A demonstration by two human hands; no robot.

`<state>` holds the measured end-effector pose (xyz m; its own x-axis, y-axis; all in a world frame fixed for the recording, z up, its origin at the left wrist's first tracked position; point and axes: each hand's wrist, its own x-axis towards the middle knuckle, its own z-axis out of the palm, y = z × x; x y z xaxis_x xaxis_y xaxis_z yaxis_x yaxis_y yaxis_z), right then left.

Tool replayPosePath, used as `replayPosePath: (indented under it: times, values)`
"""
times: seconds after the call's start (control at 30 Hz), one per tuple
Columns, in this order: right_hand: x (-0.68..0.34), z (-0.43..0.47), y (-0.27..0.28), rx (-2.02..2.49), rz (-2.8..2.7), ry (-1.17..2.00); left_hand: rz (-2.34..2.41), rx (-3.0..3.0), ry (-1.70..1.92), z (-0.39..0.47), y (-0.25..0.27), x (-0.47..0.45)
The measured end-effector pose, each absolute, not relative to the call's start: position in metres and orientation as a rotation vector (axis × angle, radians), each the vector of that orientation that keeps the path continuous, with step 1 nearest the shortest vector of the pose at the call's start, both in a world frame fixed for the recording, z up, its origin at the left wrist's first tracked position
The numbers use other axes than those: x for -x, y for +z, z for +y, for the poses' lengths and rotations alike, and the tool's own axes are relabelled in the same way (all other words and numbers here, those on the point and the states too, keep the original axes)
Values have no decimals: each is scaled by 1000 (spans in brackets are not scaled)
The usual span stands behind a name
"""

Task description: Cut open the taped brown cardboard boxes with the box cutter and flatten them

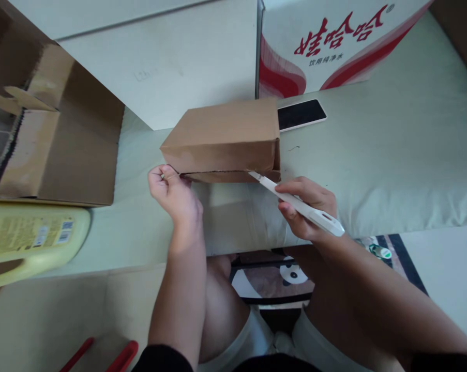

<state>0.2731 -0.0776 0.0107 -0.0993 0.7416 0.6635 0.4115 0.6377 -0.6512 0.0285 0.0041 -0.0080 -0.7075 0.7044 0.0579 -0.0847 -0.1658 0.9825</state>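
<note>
A brown cardboard box (221,124) lies on a pale green cloth-covered surface in front of me. Along its near side runs a dark slit, with a flap below it. My left hand (173,188) is closed on the box's near left corner, thumb on top; some fingers are hidden. In my right hand (306,204) is a white utility knife (303,206), its blade out. The blade tip touches the near side close to the slit's right end. Partly behind the box's right end lies a smartphone (303,114), screen up.
A white carton (159,62) and a red-and-white water carton (334,51) stand behind the box. On the left are an open cardboard box (81,134) and a yellow jug (35,237). Two red handles (122,356) show at the bottom left. A panda-patterned item (272,279) lies below.
</note>
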Motion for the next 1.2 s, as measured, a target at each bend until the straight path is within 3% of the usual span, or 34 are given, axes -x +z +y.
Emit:
replayPosePath:
  times: [0.23, 0.5, 0.87, 1.2]
  values:
    - [-299, -83, 3, 1288, -1347, 365, 1548, -458, 1947, 4, 0, -9]
    - [-299, -60, -10, 1602, -1678, 273, 1550, -570, 1945, 5, -4, -14]
    - [-289, -81, 10, 1211, -1549, 565, 1522, -617, 1933, 4, -9, -15]
    - [-268, -81, 7, 1023, -1732, 540, 1479, -834, 1972, 1, -19, -33]
